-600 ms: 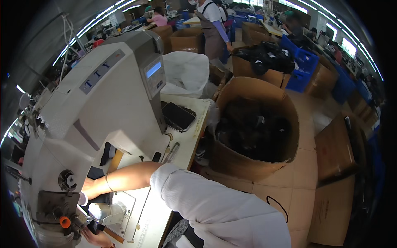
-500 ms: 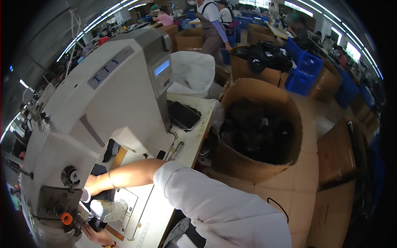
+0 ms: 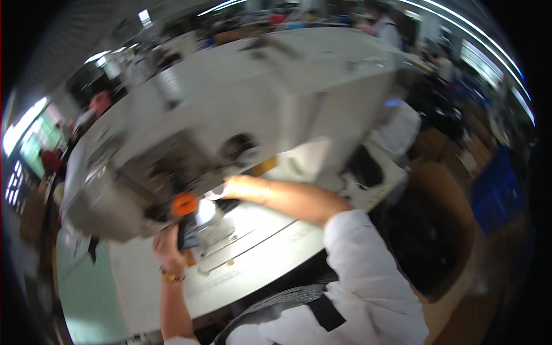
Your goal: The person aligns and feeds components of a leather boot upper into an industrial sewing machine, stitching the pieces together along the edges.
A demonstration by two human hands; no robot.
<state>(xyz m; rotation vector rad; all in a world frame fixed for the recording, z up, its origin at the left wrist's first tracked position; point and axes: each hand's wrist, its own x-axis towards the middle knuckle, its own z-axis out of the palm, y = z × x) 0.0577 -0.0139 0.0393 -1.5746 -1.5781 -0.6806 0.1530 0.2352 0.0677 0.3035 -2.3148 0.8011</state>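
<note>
A large white industrial sewing machine (image 3: 299,86) fills the middle of the view, blurred by motion. Beside its needle area, my left hand (image 3: 168,247) is closed on the edge of a piece of dark cloth (image 3: 182,234). My right hand (image 3: 244,188) reaches in under the machine's arm from the other side, next to a small white round part; its fingers are mostly hidden. More dark material (image 3: 229,205) shows below that hand. An orange knob (image 3: 184,203) sits on the machine head between my hands. A bright lamp lights the white metal post (image 3: 217,227) there.
The pale work table (image 3: 270,244) has a green section (image 3: 86,282) at left. A dark phone (image 3: 365,165) lies at the right end. Beyond stand a cardboard box (image 3: 454,195) of dark items and a blue crate (image 3: 499,192). Other people are in the background.
The view has swung left, so the machine and both my hands sit further right in it. My left hand and forearm now show more fully. The picture has become blurred.
</note>
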